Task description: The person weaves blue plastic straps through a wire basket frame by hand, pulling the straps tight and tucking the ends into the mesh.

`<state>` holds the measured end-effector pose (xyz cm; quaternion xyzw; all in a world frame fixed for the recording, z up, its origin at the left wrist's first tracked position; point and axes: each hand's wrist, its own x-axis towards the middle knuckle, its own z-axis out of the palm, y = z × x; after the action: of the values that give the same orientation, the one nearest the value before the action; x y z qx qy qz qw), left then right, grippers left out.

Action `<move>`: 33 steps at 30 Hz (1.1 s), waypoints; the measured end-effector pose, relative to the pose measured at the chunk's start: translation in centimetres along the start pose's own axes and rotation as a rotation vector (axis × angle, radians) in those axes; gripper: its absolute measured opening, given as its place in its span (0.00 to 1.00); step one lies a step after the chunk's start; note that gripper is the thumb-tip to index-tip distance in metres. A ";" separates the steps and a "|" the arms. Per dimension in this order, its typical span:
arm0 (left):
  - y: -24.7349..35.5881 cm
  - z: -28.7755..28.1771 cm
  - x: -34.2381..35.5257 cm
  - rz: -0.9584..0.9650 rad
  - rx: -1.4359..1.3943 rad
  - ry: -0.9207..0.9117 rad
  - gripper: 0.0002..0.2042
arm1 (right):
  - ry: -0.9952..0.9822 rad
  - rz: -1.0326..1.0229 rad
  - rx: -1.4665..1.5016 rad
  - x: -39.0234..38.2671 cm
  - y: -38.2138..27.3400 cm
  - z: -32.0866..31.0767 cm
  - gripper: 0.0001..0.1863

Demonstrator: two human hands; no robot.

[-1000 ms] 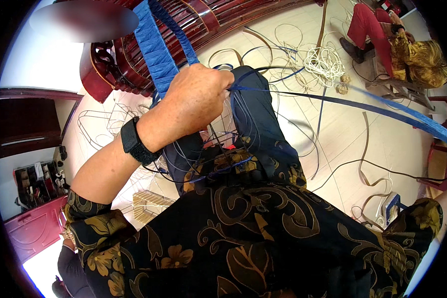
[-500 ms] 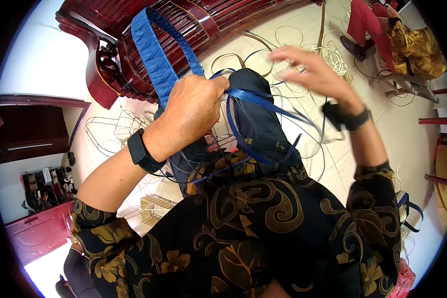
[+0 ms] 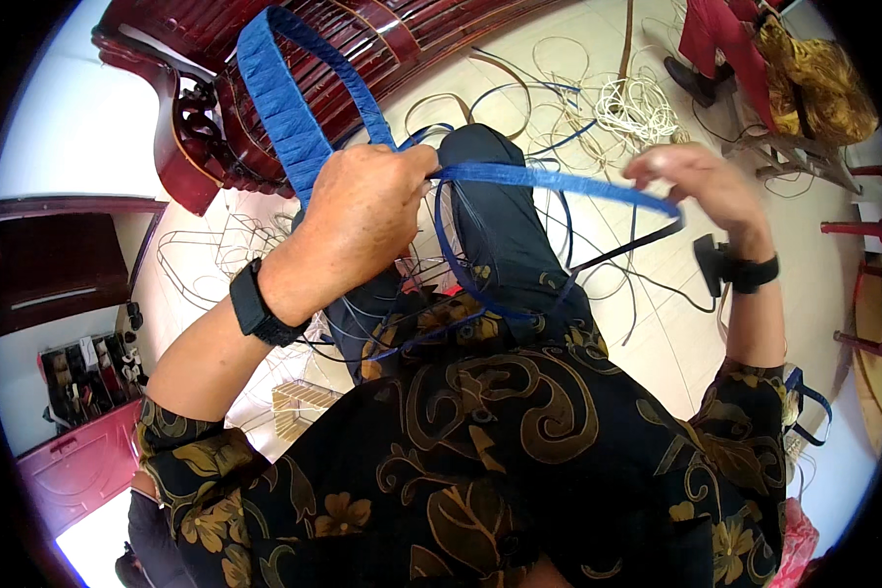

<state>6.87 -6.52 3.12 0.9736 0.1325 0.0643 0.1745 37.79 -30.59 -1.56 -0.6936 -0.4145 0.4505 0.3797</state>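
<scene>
My left hand (image 3: pixel 363 201) is closed around the lower end of a tall blue band (image 3: pixel 279 108), which arches into a loop and has slanting wraps along its wide side. From its fingers a flat blue strip (image 3: pixel 549 176) runs out to the right. My right hand (image 3: pixel 701 186), slightly blurred, has its fingers curled at the bend of this strip, by the thumb. Past the bend the strip doubles back toward my lap. Thin dark strands hang below my left fist, across my dark trousers (image 3: pixel 495 211).
A dark red carved wooden bench (image 3: pixel 382 49) stands in front. Coils of pale cord (image 3: pixel 642 113) and loose strips lie on the tiled floor. Thin wire frames (image 3: pixel 206 260) are at the left. A seated person in red trousers (image 3: pixel 720 49) is at the far right.
My right hand has moved right and toward me, its spread fingers now curled. The blue strip stretches farther right from my left hand. The left hand and blue band have shifted slightly left.
</scene>
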 end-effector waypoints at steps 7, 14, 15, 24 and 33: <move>-0.3 -0.2 0.1 0.089 0.038 0.051 0.03 | 0.144 -0.604 -0.520 10.3 0.6 13.4 0.33; -0.4 -0.2 -0.4 0.000 0.012 0.008 0.04 | 0.162 -0.313 -0.314 11.6 3.1 8.8 0.13; -0.3 -0.2 -0.2 0.014 0.010 -0.003 0.04 | 0.328 -0.206 -0.343 11.5 6.3 4.7 0.14; -0.4 0.2 0.0 0.079 0.014 0.035 0.03 | 0.957 -0.239 -0.815 3.9 4.8 -5.7 0.20; -0.4 -0.3 0.0 0.087 0.026 0.039 0.04 | 0.149 -0.358 -0.060 4.8 -6.9 15.6 0.16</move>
<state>6.69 -6.11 3.27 0.9792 0.0940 0.0890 0.1565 22.69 -21.21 -1.64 -0.6510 -0.5153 0.3108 0.4627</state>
